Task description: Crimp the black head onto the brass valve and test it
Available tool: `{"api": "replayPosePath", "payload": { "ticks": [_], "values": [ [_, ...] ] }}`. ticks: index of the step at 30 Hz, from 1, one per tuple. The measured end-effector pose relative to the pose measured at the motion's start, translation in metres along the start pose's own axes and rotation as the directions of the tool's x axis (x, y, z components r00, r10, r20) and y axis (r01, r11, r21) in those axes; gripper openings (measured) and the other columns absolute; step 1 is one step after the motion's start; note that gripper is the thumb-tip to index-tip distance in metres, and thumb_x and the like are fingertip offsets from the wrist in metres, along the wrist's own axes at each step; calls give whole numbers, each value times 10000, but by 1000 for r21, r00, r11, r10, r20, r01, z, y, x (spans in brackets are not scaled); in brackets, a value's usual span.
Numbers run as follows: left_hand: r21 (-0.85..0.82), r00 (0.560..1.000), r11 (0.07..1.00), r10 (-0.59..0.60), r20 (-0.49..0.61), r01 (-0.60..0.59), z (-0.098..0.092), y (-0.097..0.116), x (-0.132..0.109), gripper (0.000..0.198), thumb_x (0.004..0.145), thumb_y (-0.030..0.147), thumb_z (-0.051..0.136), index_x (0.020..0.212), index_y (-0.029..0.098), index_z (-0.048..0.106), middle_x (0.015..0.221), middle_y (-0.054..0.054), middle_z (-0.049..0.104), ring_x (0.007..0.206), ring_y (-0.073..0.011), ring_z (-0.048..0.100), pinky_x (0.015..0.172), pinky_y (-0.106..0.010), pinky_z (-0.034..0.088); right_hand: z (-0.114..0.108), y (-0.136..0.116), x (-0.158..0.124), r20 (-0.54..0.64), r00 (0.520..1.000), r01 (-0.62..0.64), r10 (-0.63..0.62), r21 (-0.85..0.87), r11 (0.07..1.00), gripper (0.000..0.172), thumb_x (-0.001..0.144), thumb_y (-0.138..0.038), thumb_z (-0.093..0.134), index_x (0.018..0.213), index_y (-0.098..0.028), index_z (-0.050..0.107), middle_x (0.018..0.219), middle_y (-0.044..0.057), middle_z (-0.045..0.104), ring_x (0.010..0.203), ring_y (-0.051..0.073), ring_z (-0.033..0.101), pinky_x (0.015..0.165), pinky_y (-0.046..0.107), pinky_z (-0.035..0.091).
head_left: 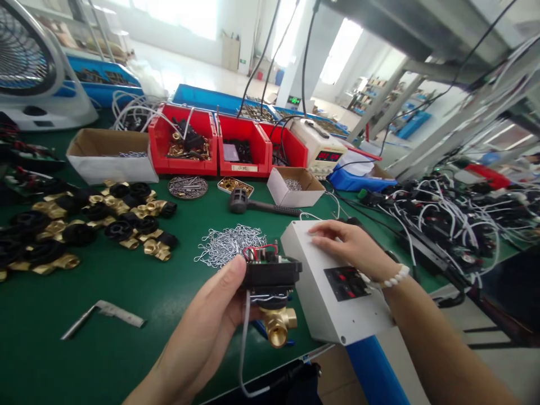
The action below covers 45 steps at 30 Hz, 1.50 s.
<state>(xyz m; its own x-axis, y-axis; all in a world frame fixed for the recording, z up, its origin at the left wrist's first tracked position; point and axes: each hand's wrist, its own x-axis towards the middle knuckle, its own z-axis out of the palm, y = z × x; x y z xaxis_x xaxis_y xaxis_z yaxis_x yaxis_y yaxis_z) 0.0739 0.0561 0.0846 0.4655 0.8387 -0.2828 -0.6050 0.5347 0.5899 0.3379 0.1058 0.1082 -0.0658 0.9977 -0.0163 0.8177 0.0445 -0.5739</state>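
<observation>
My left hand is closed around a motorized valve, gripping it by its black actuator housing. The housing's top is uncovered, showing a circuit board with red and black wires. Below it is a brass valve body with threaded ports, and a grey cable hangs from the side. My right hand lies on a light grey metal box, fingers stretched toward its far left edge and nothing in them. A black panel with red parts is set in the box's face.
Behind the valve lies a pile of metal clips. Several brass valves cover the left side. A black-headed mallet lies before red bins and a power supply. An L-shaped tool lies front left; wired units crowd the right.
</observation>
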Motion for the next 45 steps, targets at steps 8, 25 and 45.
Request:
{"api": "replayPosePath", "payload": {
  "ticks": [8, 25, 45],
  "values": [
    [-70, 999, 998, 7, -50, -10, -6, -4, 3, 415, 928, 474, 597, 1204, 177, 680, 1142, -114, 712, 1069, -281, 658, 921, -431, 559, 12, 3, 2, -77, 996, -32, 37, 74, 997, 338, 816, -495, 640, 930, -185, 716, 911, 71, 722, 784, 213, 616, 719, 351, 481],
    [25, 986, 998, -61, -152, 66, 1, 5, 2, 414, 909, 424, 573, 1224, 159, 622, 981, -91, 737, 957, -288, 694, 852, -419, 561, 9, -1, 1, -27, 995, -97, 98, 38, 995, 423, 814, -550, 632, 1015, -187, 713, 900, 62, 698, 753, 202, 573, 665, 321, 440],
    [3, 1000, 1000, 8, -8, -8, -5, -5, 2, 378, 977, 408, 493, 1246, 179, 629, 1246, -98, 637, 1190, -287, 544, 972, -405, 480, 11, 9, 3, -68, 996, -59, 62, 40, 997, 419, 812, -569, 650, 1016, -208, 709, 890, 60, 705, 715, 191, 582, 632, 316, 444]
  ]
}}
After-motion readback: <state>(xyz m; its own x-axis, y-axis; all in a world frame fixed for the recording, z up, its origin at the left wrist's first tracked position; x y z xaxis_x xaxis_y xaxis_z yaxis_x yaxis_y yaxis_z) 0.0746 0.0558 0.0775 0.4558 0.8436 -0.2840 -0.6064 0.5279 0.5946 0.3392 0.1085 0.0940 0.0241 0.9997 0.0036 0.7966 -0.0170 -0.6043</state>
